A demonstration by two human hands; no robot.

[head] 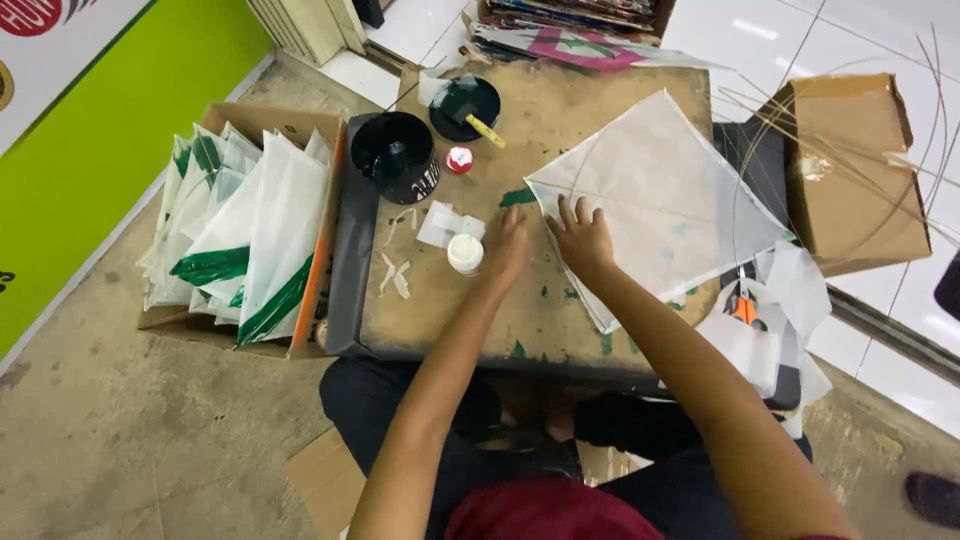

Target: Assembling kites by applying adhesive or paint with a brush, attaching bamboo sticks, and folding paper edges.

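Head view: a white kite lay flat on the bench, its near-left edge under both hands. The right hand pressed that edge with fingers spread, grasping nothing. The left hand rested on the bench beside the corner, loosely curled and empty, near a small white pot. Judgement: pressing evenly along the edge would keep the sheet unwrinkled.

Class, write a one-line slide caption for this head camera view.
Both hands, left hand and right hand, press a white paper kite flat on a paint-stained worktable.
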